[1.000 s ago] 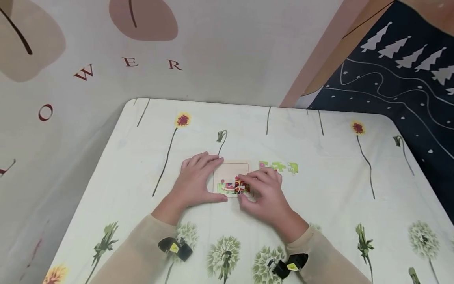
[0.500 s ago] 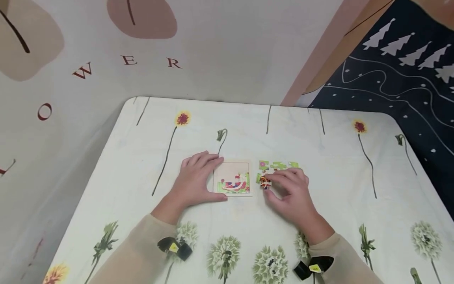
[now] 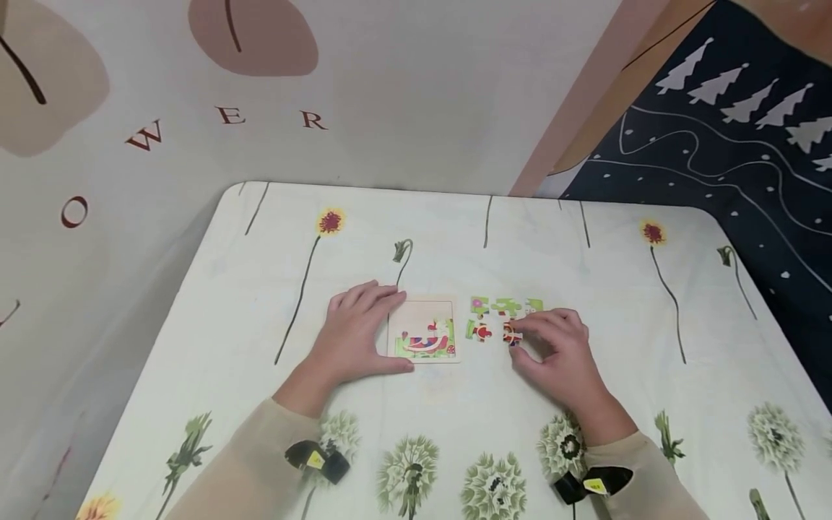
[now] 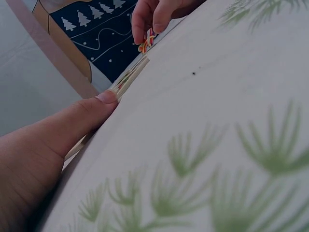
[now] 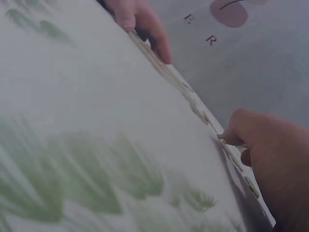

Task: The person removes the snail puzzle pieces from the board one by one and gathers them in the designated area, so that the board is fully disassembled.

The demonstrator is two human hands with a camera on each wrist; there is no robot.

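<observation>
My left hand (image 3: 351, 334) holds the wooden puzzle board (image 3: 421, 310) at its left side, the thumb (image 4: 89, 115) along the near edge and the fingers at the far corner. Joined pieces with a colourful picture fill the board's lower and right parts; its upper left shows bare wood. Right of the board, my right hand (image 3: 560, 347) pinches a red-and-yellow jigsaw piece (image 3: 510, 334) between thumb and fingertips. In the left wrist view this jigsaw piece (image 4: 146, 43) sits under the right hand's fingertips; whether it touches the table is unclear.
Several loose jigsaw pieces (image 3: 505, 306) lie in a row beyond the right hand. Another loose piece (image 3: 479, 331), green and red, lies between the board and the pinched one. A flower-print cloth covers the table (image 3: 364, 419), whose far edge meets a wall (image 3: 416, 144).
My right hand has moved right from over the board to the loose pieces, carrying the red-and-yellow jigsaw piece along. The left hand has stayed at the board.
</observation>
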